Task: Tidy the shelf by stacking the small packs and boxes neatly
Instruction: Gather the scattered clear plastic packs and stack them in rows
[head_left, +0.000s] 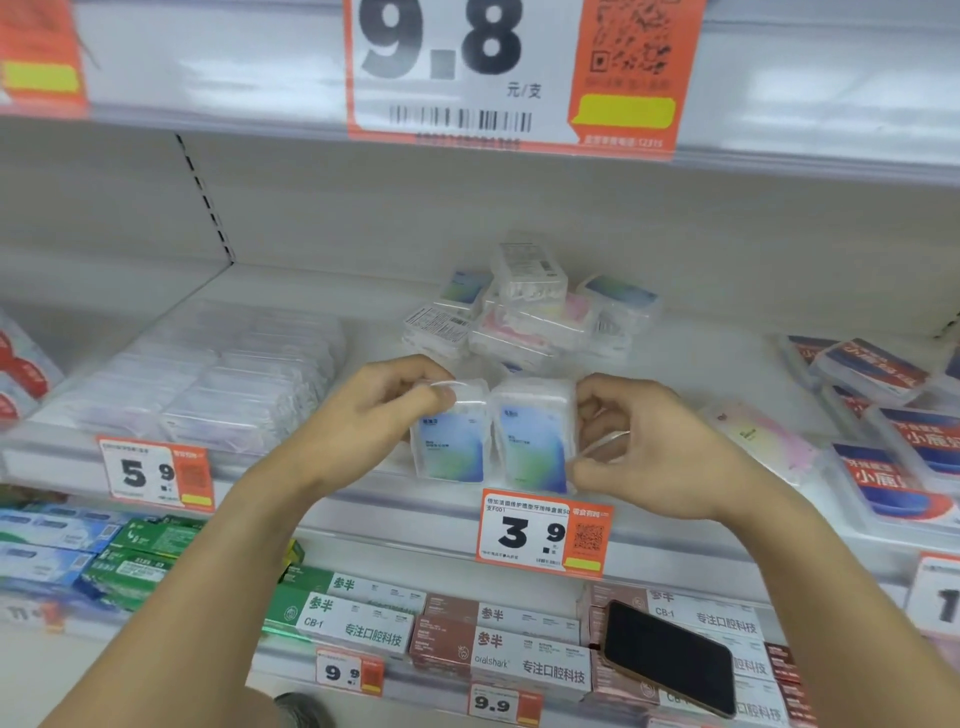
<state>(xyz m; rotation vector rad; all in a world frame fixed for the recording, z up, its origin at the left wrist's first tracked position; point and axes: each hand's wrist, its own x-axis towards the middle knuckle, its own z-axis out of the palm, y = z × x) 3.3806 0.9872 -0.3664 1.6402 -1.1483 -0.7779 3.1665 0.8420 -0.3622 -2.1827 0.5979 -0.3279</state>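
**2 clear packs held upright at the shelf's front edge**

The left hand (387, 402) curls its fingers over the top left corner of the left pack (451, 434), a small clear plastic box with a blue-green label. The right hand (631, 447) grips the right side of the right pack (535, 439), thumb low at its corner and fingers bent round its edge. Both packs stand upright, side by side and touching, at the front of the shelf (322, 291), just above the orange 3.9 price tag (543, 532).

Behind them, near the back of the shelf, lies a loose pile of packs (524, 306), tilted at mixed angles, some label-down, 1 perched on top. To the left sits a flat block of clear packs (218, 384) in tidy rows, above a 5.9 tag (156, 473). To the right lie orange-and-blue packs (883, 431). On the shelf below, a dark phone (670, 657) rests on toothpaste boxes (498, 644).
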